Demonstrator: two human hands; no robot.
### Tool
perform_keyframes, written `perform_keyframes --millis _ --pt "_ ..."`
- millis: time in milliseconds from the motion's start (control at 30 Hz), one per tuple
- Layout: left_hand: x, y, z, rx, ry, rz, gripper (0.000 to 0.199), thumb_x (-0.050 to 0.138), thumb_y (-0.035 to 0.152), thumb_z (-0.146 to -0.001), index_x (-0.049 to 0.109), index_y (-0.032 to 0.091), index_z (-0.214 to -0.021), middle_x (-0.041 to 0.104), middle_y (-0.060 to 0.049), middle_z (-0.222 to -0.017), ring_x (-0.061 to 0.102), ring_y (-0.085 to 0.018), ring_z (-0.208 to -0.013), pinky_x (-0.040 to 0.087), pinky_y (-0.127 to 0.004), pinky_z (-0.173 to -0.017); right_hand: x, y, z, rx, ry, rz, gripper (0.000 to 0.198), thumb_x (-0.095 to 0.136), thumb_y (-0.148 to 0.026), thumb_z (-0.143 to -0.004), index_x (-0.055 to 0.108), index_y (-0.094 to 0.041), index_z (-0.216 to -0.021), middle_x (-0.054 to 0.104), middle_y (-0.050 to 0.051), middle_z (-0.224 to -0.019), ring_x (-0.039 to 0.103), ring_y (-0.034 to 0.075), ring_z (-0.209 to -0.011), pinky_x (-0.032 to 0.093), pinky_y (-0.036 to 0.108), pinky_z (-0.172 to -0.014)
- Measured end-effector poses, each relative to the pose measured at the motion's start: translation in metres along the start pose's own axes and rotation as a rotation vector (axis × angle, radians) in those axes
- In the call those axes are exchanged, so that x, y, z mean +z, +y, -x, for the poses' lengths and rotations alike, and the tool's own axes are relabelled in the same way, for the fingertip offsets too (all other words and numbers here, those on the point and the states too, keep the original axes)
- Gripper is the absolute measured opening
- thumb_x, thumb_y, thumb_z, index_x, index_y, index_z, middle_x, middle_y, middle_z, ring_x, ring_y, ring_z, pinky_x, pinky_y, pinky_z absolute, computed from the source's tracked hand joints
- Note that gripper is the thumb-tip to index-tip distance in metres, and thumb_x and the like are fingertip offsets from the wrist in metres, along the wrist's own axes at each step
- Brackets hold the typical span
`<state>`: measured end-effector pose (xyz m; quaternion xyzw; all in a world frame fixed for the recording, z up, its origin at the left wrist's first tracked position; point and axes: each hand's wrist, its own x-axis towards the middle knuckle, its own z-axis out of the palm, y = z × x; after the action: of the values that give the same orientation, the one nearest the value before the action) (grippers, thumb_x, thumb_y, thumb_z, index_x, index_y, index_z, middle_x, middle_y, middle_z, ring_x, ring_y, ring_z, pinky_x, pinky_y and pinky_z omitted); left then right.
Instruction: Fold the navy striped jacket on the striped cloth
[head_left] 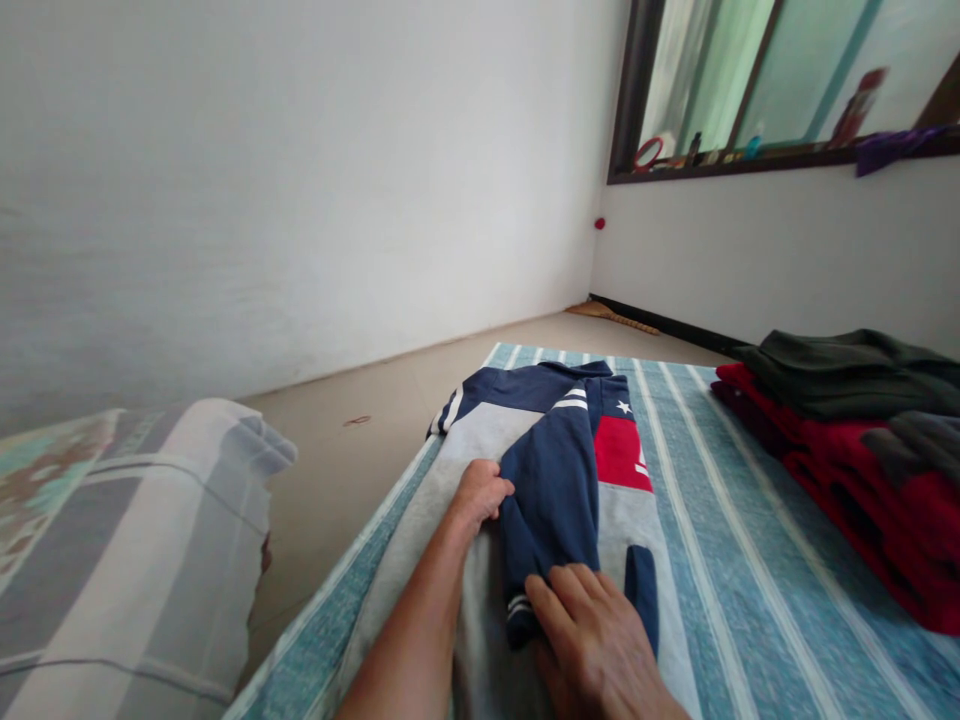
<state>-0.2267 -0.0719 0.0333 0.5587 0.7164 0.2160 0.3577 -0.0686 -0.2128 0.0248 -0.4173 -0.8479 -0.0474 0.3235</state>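
A sweatshirt [480,425] in light grey, navy and red, with a white star, lies spread on a blue-green striped cloth. Its navy sleeve [555,480] is laid over the body lengthwise, the white-striped cuff pointing toward me. My left hand [480,492] pinches the sleeve's left edge about halfway along. Down at the cuff, my right hand [592,625] has its fingers curled over the fabric, covering part of it; its thumb is mostly hidden. A navy strip of trim [641,590] shows just right of that hand.
The striped cloth [720,530] bears a stack of folded red and dark green clothes [847,420] at the right. A bundle wrapped in grey checked fabric [150,550] stands at the left. Beyond are tiled floor [360,370], a white wall [337,180] and a window ledge with small items.
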Motion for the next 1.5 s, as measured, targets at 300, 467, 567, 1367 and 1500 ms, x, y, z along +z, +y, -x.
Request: perform_keyframes --millis 300,467,567,1367,1500 --pt "-0.009 0.013 0.007 0.027 0.178 -0.364 0.015 0.06 0.016 -0.074 0.061 0.013 -0.089 0.068 -0.011 -0.084 0.065 -0.026 -0.085 0.049 -0.032 -0.072 0.017 -0.009 0.003 -0.013 -0.029 -0.013 0.052 0.087 -0.041 -0.051 0.058 -0.024 -0.09 0.062 -0.002 -0.079 0.055 0.019 -0.068 0.035 0.032 -0.057" --pt "0.009 0.027 0.025 0.353 0.332 -0.526 0.041 0.052 0.024 -0.088 0.049 0.011 -0.126 0.048 -0.018 -0.138 0.041 -0.027 -0.13 0.034 -0.038 -0.107 0.024 -0.005 0.004 -0.032 -0.035 0.003 0.061 0.088 -0.052 -0.043 0.059 -0.023 -0.087 0.061 -0.003 -0.076 0.054 0.018 -0.066 0.031 0.031 -0.055" --pt "0.031 0.024 0.028 0.552 0.111 -0.604 0.053 0.048 0.037 -0.092 0.041 0.012 -0.138 0.028 -0.015 -0.153 0.021 -0.027 -0.142 0.023 -0.042 -0.114 0.026 -0.002 0.004 -0.068 -0.047 -0.003 0.06 0.088 -0.054 -0.043 0.059 -0.023 -0.084 0.06 -0.003 -0.073 0.054 0.018 -0.063 0.029 0.031 -0.052" --pt "0.045 0.015 0.02 0.529 -0.072 -0.74 0.066 0.027 0.056 -0.094 0.028 0.019 -0.148 0.015 -0.011 -0.157 0.011 -0.027 -0.145 0.015 -0.052 -0.115 0.007 -0.005 -0.017 0.166 -0.527 0.017 0.043 0.075 -0.052 -0.069 0.067 -0.018 -0.094 0.068 0.008 -0.091 0.065 0.03 -0.086 0.052 0.041 -0.073" --pt "0.035 0.026 0.021 0.484 -0.168 -0.704 0.069 0.031 0.056 -0.092 0.031 0.015 -0.147 0.017 -0.014 -0.157 0.014 -0.029 -0.144 0.018 -0.052 -0.114 0.001 -0.005 -0.019 0.151 -0.562 0.0 0.045 0.072 -0.055 -0.072 0.066 -0.017 -0.095 0.068 0.009 -0.091 0.065 0.028 -0.085 0.051 0.038 -0.071"
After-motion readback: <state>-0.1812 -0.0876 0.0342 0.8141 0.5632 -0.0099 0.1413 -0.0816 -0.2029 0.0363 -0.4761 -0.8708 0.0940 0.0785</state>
